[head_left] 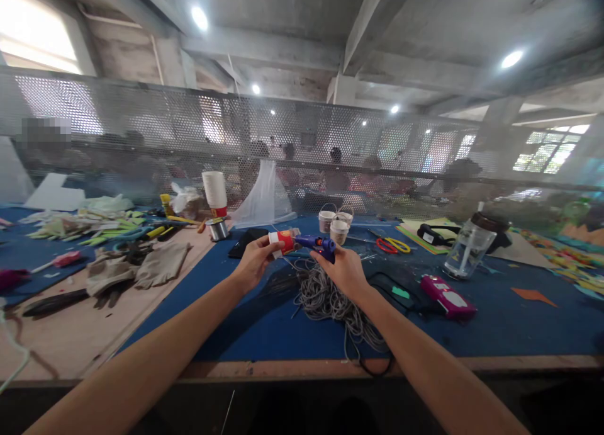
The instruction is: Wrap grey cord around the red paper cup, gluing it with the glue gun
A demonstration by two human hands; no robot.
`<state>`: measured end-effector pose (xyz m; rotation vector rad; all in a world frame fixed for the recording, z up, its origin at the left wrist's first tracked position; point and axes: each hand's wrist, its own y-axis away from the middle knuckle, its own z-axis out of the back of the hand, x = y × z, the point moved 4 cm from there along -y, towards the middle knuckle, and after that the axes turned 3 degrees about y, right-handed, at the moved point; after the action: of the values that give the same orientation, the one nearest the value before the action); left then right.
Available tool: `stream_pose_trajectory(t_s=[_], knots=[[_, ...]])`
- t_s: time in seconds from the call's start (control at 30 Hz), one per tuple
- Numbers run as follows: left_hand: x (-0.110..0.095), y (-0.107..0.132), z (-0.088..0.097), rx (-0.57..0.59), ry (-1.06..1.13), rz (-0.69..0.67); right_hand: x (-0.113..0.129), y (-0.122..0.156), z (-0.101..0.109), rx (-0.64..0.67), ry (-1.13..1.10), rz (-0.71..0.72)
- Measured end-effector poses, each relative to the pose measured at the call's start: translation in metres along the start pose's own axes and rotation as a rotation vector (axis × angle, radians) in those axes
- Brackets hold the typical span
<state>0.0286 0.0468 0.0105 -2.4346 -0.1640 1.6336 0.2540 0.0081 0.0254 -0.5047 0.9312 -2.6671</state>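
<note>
My left hand [256, 262] grips a red and white paper cup [282, 241], tilted on its side above the blue table mat. In my right hand [343, 268] is a blue hot glue gun [315, 242], its nozzle pointing left at the cup. Whether the nozzle touches the cup I cannot tell. Beneath my right hand lies a tangled heap of grey cord [317, 296]. Just behind the glue gun stand small cups with thin looped handles [339, 230]. A dark flat object [246, 242] lies partly hidden behind my left hand.
At the back left, stacked paper cups [215, 192] stand by a wire spool [218, 230]. Work gloves [163, 264] lie at left. Scissors [393, 245], a clear bottle [473, 246] and a purple box [448, 296] are at right. A perforated metal screen [292, 126] runs behind the table.
</note>
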Motion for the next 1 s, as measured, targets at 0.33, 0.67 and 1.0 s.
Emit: stream_pose_trajectory(t_s=[0.33, 0.67, 1.0], knots=[[0.0008, -0.0003, 0.0005, 0.009, -0.003, -0.001, 0.0029, 0.0006, 0.0034, 0.018, 0.032, -0.002], [-0.0003, 0.0005, 0.0, -0.001, -0.026, -0.009, 0.0028, 0.0005, 0.0023, 0.025, 0.049, 0.013], [-0.0029, 0.0028, -0.0021, -0.015, -0.017, -0.001, 0.0023, 0.0007, 0.0026, 0.028, 0.036, 0.012]])
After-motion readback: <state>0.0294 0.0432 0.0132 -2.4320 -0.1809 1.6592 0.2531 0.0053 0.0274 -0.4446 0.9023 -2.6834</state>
